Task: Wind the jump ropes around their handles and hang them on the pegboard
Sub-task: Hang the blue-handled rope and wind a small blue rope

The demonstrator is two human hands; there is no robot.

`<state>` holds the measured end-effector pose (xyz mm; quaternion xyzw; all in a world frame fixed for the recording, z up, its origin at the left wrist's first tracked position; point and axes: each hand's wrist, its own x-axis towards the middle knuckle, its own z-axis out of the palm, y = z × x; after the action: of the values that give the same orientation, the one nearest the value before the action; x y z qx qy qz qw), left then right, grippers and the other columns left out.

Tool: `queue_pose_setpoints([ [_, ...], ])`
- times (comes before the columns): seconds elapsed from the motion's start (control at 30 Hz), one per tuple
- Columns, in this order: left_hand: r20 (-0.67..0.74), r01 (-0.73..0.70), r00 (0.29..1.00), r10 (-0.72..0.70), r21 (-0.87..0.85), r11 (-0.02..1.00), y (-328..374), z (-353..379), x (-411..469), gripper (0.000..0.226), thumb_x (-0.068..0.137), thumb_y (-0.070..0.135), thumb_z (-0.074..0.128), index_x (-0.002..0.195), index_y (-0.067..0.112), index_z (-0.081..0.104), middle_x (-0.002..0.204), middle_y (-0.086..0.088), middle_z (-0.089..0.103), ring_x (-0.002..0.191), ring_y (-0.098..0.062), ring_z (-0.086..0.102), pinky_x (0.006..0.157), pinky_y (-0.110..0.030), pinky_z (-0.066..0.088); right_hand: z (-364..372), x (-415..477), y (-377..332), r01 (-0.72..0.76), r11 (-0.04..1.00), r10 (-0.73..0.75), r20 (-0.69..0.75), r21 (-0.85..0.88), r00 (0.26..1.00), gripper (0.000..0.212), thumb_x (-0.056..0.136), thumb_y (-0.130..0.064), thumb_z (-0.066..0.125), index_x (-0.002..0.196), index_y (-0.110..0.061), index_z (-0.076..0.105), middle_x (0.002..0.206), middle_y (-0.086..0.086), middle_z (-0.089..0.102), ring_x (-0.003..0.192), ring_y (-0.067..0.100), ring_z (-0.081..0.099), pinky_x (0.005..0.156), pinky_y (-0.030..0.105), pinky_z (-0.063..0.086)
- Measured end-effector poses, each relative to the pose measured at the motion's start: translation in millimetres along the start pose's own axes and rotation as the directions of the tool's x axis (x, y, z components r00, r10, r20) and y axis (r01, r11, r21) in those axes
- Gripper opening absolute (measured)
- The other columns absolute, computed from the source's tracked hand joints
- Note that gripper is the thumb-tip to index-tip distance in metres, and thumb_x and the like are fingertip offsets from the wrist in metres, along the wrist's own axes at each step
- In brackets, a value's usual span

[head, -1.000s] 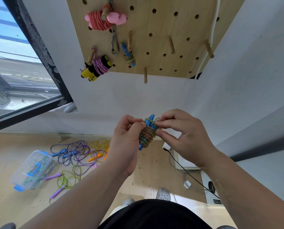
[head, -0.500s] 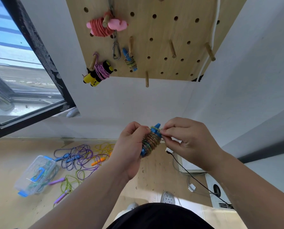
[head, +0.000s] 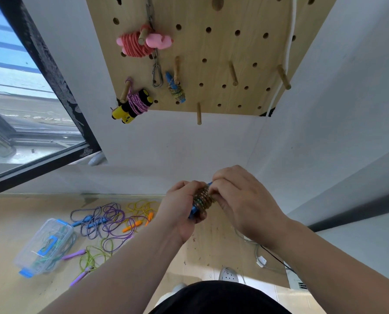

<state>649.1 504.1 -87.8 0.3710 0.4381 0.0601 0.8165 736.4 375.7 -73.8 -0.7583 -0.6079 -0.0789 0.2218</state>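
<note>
Below the wooden pegboard (head: 211, 53), the left hand (head: 179, 214) grips the wound rope bundle (head: 202, 198) to keep it steady, while the right hand (head: 241, 200) pinches its top end, probably securing the last turn.

Both forearms extended forward; left hand (head: 181, 209) and right hand (head: 238, 200) meet, fingers curled (pinching wound bundle (head: 202, 198)).

The pegboard (head: 245, 48) is pale, matt plywood with smooth wooden pegs (head: 233, 73). Its carabiner (head: 157, 73) is shiny metal. The wound rope (head: 201, 198) is braided cord on smooth blue plastic. Near the left edge of the matt wood-look floor (head: 7, 223), the box (head: 44, 245) is clear glossy plastic.
</note>
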Motion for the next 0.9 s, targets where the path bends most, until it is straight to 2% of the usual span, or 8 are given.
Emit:
queue_pose_setpoints([
  [0.07, 0.051, 0.054, 0.997, -0.053, -0.018, 0.998, 2.6, 0.3, 0.8, 0.002, 0.093, 0.011, 0.064, 0.092, 0.01, 0.064, 0.07, -0.009, 0.063, 0.057, -0.019, 0.055, 0.046, -0.025, 0.039, -4.9, 2.7, -7.8, -0.219, 0.949, 0.222, 0.011, 0.225, 0.975, 0.007, 0.098, -0.022, 0.052, 0.094, -0.023, 0.058, 0.094, -0.016, 0.054, 0.088, 0.004, 0.052, 0.076, 0.015, 0.041],
  [0.17, 0.144, 0.151, 0.979, -0.144, -0.039, 0.988, 4.1, -2.0, -1.3, 0.013, 0.092, 0.017, 0.065, 0.098, 0.007, 0.061, 0.069, -0.01, 0.062, 0.053, -0.018, 0.051, 0.041, -0.022, 0.039, -15.7, 9.7, -10.8, -0.423, 0.77, 0.465, 0.035, 0.477, 0.885, 0.011, 0.1, -0.02, 0.051, 0.093, -0.024, 0.059, 0.089, -0.013, 0.064, 0.086, 0.007, 0.061, 0.073, 0.015, 0.048],
  [0.27, 0.173, 0.155, 0.974, -0.144, -0.051, 0.987, 6.9, -4.1, -6.4, 0.014, 0.093, 0.019, 0.065, 0.1, 0.007, 0.062, 0.079, -0.014, 0.063, 0.058, -0.019, 0.053, 0.041, -0.023, 0.042, -20.9, 14.5, -11.3, -0.483, 0.537, 0.592, 0.099, 0.691, 0.8, 0.02, 0.103, -0.009, 0.051, 0.094, -0.022, 0.063, 0.09, -0.002, 0.071, 0.082, 0.007, 0.064, 0.072, 0.023, 0.053],
  [0.33, 0.188, 0.11, 0.977, -0.102, -0.035, 0.993, 8.5, -5.6, -10.3, 0.011, 0.095, 0.019, 0.063, 0.099, 0.009, 0.063, 0.085, -0.016, 0.064, 0.059, -0.021, 0.055, 0.043, -0.025, 0.044, -20.5, 17.3, -13.6, -0.483, 0.456, 0.634, 0.109, 0.748, 0.766, 0.021, 0.103, -0.007, 0.049, 0.094, -0.019, 0.063, 0.089, 0.002, 0.073, 0.081, 0.007, 0.066, 0.072, 0.022, 0.053],
  [0.57, 0.231, -0.298, 0.936, 0.266, 0.119, 0.947, 1.0, -6.0, -28.5, 0.015, 0.096, 0.033, 0.067, 0.11, 0.03, 0.067, 0.11, -0.01, 0.067, 0.071, -0.029, 0.068, 0.06, -0.038, 0.057, -11.5, 26.6, -22.7, -0.473, 0.689, 0.583, -0.032, 0.549, 0.812, 0.015, 0.103, -0.015, 0.051, 0.096, -0.028, 0.056, 0.087, -0.007, 0.071, 0.087, 0.006, 0.068, 0.073, 0.017, 0.054],
  [0.7, 0.275, -0.597, 0.802, 0.53, 0.341, 0.726, -4.0, -11.6, -27.1, 0.042, 0.085, 0.014, 0.076, 0.104, 0.049, 0.063, 0.112, 0.014, 0.064, 0.085, -0.02, 0.069, 0.073, -0.037, 0.06, -12.5, 32.7, -28.8, -0.432, 0.691, 0.572, -0.073, 0.579, 0.817, 0.014, 0.102, -0.014, 0.052, 0.097, -0.026, 0.057, 0.086, -0.009, 0.071, 0.088, 0.008, 0.069, 0.076, 0.023, 0.057],
  [0.77, 0.265, -0.637, 0.769, 0.582, 0.385, 0.668, -1.1, -16.4, -24.5, 0.041, 0.085, 0.008, 0.075, 0.099, 0.045, 0.064, 0.101, 0.012, 0.068, 0.08, -0.022, 0.069, 0.067, -0.037, 0.058, -14.2, 33.6, -32.6, -0.419, 0.682, 0.551, -0.045, 0.6, 0.833, 0.016, 0.102, -0.013, 0.052, 0.097, -0.027, 0.058, 0.086, -0.012, 0.071, 0.089, 0.007, 0.069, 0.078, 0.024, 0.056],
  [0.9, 0.256, -0.582, 0.813, 0.524, 0.307, 0.753, 6.3, -20.8, -23.8, 0.02, 0.085, 0.006, 0.078, 0.094, 0.019, 0.067, 0.08, -0.009, 0.071, 0.06, -0.03, 0.065, 0.05, -0.038, 0.051, -16.9, 30.5, -36.1, -0.398, 0.627, 0.531, 0.006, 0.669, 0.848, 0.017, 0.103, -0.01, 0.051, 0.098, -0.023, 0.059, 0.089, -0.009, 0.073, 0.092, 0.011, 0.07, 0.082, 0.03, 0.058],
])
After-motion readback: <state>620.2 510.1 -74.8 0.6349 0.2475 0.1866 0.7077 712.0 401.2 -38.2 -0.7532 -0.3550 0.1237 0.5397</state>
